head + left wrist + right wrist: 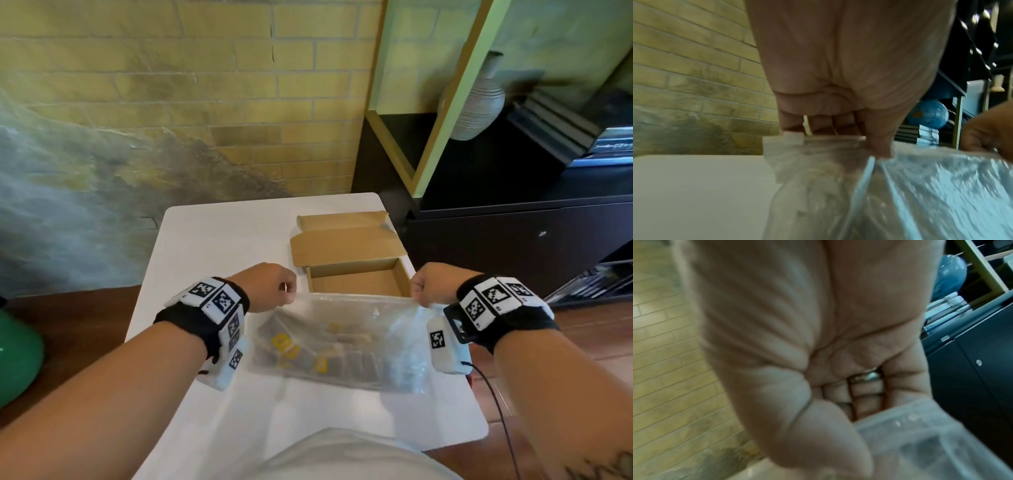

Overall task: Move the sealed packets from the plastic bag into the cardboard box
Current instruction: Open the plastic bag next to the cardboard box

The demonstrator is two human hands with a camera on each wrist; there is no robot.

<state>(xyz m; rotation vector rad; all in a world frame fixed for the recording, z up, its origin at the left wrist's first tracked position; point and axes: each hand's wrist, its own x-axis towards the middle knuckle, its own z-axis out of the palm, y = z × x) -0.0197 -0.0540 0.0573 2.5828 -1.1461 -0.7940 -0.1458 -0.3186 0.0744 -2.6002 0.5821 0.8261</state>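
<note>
Bag gripped at both corners, nothing moved yet.

My left hand (270, 287) and right hand (432, 286) pinch the bag (342, 342) by its top edge; the packets (329, 356) hang below my fingers inside crinkly clear film. The box (356, 274), plain brown card, sits just beyond my knuckles, open and bare.

**Room and Background**

A yellow brick wall (171, 85) with grey staining fills the upper left. A white table (212, 246) stands on brown flooring (68, 308). A dark cabinet (513, 240) and green-framed shelving (455, 96) occupy the upper right.
</note>
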